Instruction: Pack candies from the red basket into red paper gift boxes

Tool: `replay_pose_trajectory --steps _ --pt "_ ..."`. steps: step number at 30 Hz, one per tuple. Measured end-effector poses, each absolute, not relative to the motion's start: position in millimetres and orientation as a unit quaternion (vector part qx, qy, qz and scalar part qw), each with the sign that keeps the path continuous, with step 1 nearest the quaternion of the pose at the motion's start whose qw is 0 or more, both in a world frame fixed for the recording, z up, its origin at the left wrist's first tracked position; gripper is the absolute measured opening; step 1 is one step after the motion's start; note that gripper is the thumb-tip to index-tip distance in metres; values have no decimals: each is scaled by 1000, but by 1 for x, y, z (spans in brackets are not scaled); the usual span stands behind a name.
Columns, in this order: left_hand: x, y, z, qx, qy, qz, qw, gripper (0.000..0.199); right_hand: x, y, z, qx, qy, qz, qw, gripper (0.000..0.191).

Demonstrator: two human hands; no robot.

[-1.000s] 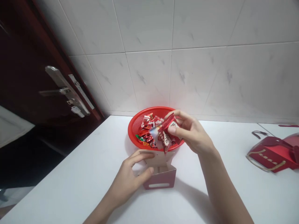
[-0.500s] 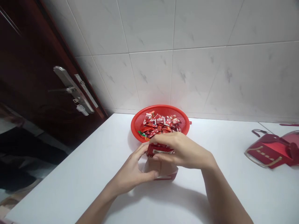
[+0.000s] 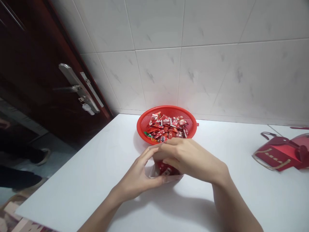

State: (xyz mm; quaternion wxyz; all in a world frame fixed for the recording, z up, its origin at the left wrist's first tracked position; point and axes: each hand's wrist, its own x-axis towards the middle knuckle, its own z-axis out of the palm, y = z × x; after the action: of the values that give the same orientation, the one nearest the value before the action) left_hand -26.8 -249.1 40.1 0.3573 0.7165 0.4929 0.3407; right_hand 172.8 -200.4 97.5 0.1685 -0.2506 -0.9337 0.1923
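A small open box [image 3: 152,172] stands on the white table, in front of a red mesh basket [image 3: 142,137] of wrapped candies [image 3: 166,127]. My left hand [image 3: 138,175] is wrapped round the box's left side, thumb along its near edge. My right hand [image 3: 187,158] reaches over the box opening with fingers curled down into it. Red wrapped candy [image 3: 166,169] shows inside the box, below the right fingers. The right fingertips are partly hidden, and whether they still grip a candy cannot be made out.
Red boxes with gold lettering and a strap [image 3: 272,154] lie at the right of the white table [image 3: 91,167]. A tiled wall rises behind. Left of the table are a dark door [image 3: 31,64], a person's legs and feet [image 3: 24,180], and pinkish boxes at the lower left.
My right hand has lowered the red candy from above the box into its opening. The view has shifted slightly, and the person's feet at the left show more.
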Motion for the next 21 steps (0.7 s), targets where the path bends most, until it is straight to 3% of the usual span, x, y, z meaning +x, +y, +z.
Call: replay_pose_trajectory --steps 8,14,18,21 --pt "-28 -262 35 756 482 326 301 70 196 -201 103 -178 -925 252 221 16" --pt "-27 -268 32 783 461 315 275 60 218 -205 100 -205 -907 222 293 12" --pt "-23 -268 28 787 459 327 250 55 230 -205 89 -240 -899 219 292 30" --pt "-20 -266 24 778 463 357 230 45 239 -205 73 -268 -886 259 277 58"
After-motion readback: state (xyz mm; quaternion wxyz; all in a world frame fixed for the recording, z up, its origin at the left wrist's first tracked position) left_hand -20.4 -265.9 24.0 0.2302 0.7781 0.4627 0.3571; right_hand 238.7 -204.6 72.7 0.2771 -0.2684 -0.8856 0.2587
